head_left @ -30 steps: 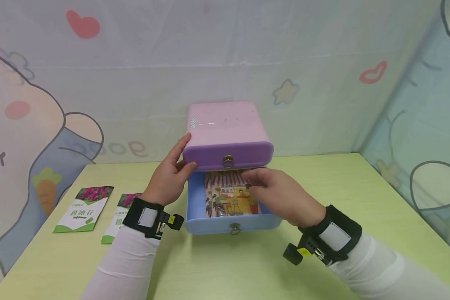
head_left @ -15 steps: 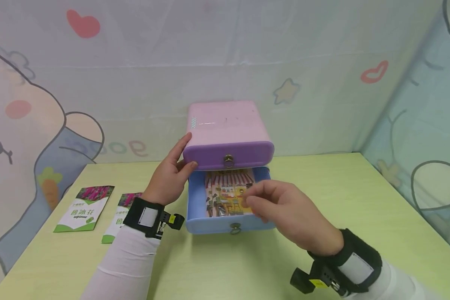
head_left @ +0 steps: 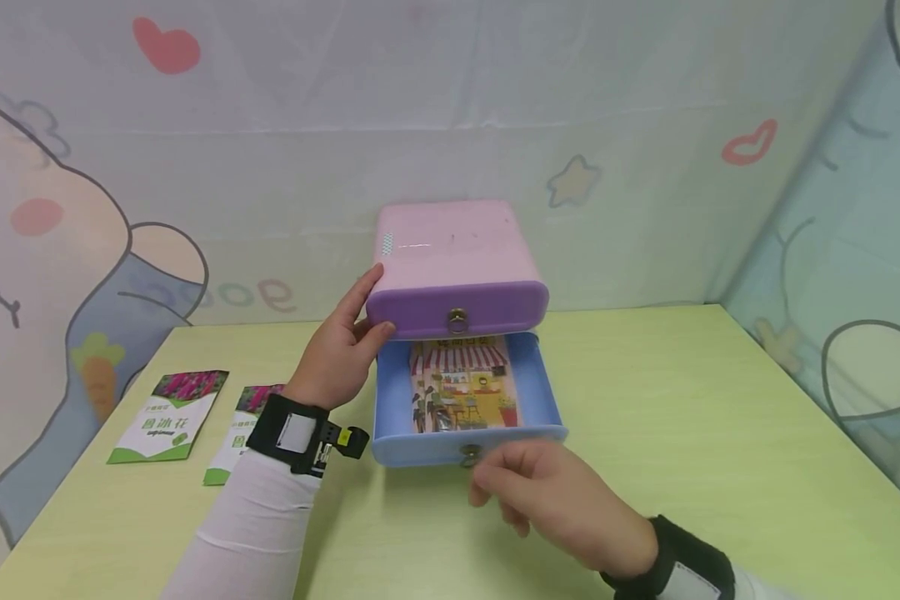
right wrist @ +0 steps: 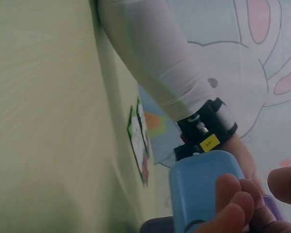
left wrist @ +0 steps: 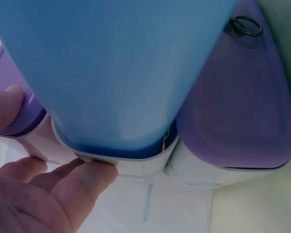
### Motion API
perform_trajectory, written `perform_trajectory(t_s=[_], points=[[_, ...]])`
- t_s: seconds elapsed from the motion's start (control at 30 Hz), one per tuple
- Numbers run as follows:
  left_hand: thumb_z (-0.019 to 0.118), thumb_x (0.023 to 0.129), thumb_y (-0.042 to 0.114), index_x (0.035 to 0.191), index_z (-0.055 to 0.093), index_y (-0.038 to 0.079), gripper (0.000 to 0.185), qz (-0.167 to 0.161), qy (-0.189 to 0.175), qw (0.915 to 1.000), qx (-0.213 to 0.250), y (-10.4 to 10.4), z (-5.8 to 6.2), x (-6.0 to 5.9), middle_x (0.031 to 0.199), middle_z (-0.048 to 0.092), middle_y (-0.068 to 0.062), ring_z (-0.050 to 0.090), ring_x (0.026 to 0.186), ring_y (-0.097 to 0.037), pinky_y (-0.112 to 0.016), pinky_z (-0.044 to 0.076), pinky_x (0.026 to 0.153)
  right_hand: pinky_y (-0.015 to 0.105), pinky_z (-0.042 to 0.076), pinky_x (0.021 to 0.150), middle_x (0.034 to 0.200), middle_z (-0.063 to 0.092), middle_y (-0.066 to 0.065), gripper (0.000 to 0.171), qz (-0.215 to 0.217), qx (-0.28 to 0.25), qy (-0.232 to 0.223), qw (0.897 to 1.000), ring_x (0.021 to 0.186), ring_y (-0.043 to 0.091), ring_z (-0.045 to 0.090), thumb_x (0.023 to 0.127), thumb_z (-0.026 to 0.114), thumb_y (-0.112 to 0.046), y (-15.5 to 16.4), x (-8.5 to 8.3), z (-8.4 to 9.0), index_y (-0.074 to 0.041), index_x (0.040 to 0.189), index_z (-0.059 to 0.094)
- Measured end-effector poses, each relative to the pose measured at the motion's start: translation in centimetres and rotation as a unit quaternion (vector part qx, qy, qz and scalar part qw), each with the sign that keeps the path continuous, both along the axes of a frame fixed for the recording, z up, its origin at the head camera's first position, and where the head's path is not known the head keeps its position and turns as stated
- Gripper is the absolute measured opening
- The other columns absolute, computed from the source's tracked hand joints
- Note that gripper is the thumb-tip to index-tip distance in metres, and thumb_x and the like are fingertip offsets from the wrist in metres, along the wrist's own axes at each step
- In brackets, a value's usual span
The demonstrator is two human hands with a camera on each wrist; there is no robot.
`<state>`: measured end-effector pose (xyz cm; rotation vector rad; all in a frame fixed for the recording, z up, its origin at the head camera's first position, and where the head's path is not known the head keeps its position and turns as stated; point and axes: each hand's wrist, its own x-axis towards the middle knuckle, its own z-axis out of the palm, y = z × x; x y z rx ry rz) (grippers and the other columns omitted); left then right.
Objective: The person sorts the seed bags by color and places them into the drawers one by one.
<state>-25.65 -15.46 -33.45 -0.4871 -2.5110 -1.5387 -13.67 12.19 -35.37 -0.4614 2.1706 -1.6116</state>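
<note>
A small pink drawer cabinet (head_left: pixel 450 242) stands against the back cloth, its top purple drawer (head_left: pixel 412 312) closed. Below that, the blue drawer (head_left: pixel 412 450) is pulled out, and a printed picture card (head_left: pixel 461 392) with a striped awning lies inside. My left hand (head_left: pixel 333 358) holds the cabinet's left front corner, thumb on the purple front and fingers along the side. Just in front of the blue drawer's ring pull (head_left: pixel 468 457) is my right hand (head_left: pixel 562 504), its fingers loosely bent with nothing between them; whether it touches the ring is unclear.
Two flower packets, a left one (head_left: pixel 168 417) and a partly covered one (head_left: pixel 232 446), lie left of the cabinet on the pale green table (head_left: pixel 690 417). Another purple drawer (left wrist: pixel 237 97) adjoins the blue one in the left wrist view. Printed cloth (head_left: pixel 645 233) hangs behind.
My right hand has drawn back from the card inside the blue drawer and come down to the drawer's front. The left hand has stayed at the cabinet corner.
</note>
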Motion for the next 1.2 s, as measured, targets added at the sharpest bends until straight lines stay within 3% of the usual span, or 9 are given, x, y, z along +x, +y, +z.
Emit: perform_trajectory(t_s=[0.17, 0.43, 0.67, 0.8, 1.03, 1.2], points=[[0.058, 0.109, 0.017, 0.167, 0.022, 0.045, 0.073, 0.001, 0.000, 1.0000, 0.001, 0.0, 0.1, 0.0, 0.175, 0.027, 0.000, 0.049, 0.149, -0.035, -0.054, 0.050, 0.112, 0.026, 0.048, 0.058, 0.092, 0.074, 0.004, 0.033, -0.003, 0.011, -0.030, 0.999, 0.066, 0.014, 0.054, 0.105, 0.063, -0.030, -0.8, -0.2, -2.1, 0.000, 0.104, 0.075], [0.058, 0.109, 0.016, 0.167, 0.022, 0.046, 0.074, 0.002, -0.002, 1.0000, 0.001, 0.1, 0.2, 0.1, 0.175, 0.027, -0.001, 0.048, 0.149, -0.036, -0.054, 0.049, 0.112, 0.026, 0.048, 0.056, 0.093, 0.073, 0.005, 0.036, -0.014, -0.053, -0.064, 0.996, 0.065, 0.013, 0.054, 0.106, 0.059, -0.027, -1.5, -0.7, -4.4, 0.007, 0.106, 0.069], [0.058, 0.109, 0.017, 0.167, 0.022, 0.045, 0.074, 0.004, -0.003, 1.0000, 0.002, 0.1, 0.2, 0.1, 0.175, 0.027, 0.000, 0.048, 0.149, -0.035, -0.055, 0.049, 0.112, 0.025, 0.048, 0.055, 0.090, 0.073, 0.002, 0.042, -0.051, -0.103, -0.108, 0.987, 0.060, 0.012, 0.054, 0.107, 0.060, -0.030, -1.9, -1.0, -5.3, 0.007, 0.126, 0.062], [0.058, 0.109, 0.017, 0.167, 0.023, 0.044, 0.073, 0.002, -0.003, 1.0000, 0.004, 0.1, 0.2, 0.1, 0.175, 0.028, -0.001, 0.048, 0.149, -0.036, -0.056, 0.049, 0.112, 0.025, 0.048, 0.055, 0.089, 0.074, 0.002, 0.048, -0.050, -0.135, -0.123, 0.982, 0.060, 0.012, 0.054, 0.108, 0.058, -0.031, -1.9, -1.1, -5.4, 0.004, 0.141, 0.052], [0.058, 0.109, 0.016, 0.167, 0.022, 0.044, 0.073, 0.002, -0.004, 1.0000, 0.004, 0.2, 0.2, 0.2, 0.175, 0.028, -0.001, 0.049, 0.149, -0.036, -0.055, 0.049, 0.112, 0.024, 0.048, 0.059, 0.090, 0.077, 0.000, 0.036, -0.060, -0.171, -0.175, 0.968, 0.063, 0.010, 0.056, 0.108, 0.057, -0.042, -2.0, -1.3, -5.3, -0.007, 0.118, 0.060], [0.057, 0.109, 0.016, 0.167, 0.022, 0.043, 0.073, 0.001, -0.001, 1.0000, 0.003, 0.1, 0.2, 0.2, 0.175, 0.028, -0.002, 0.050, 0.148, -0.037, -0.056, 0.049, 0.112, 0.024, 0.046, 0.062, 0.092, 0.076, -0.001, 0.038, -0.068, -0.191, -0.207, 0.957, 0.065, 0.009, 0.055, 0.107, 0.058, -0.044, -2.2, -1.2, -5.2, -0.009, 0.122, 0.058]])
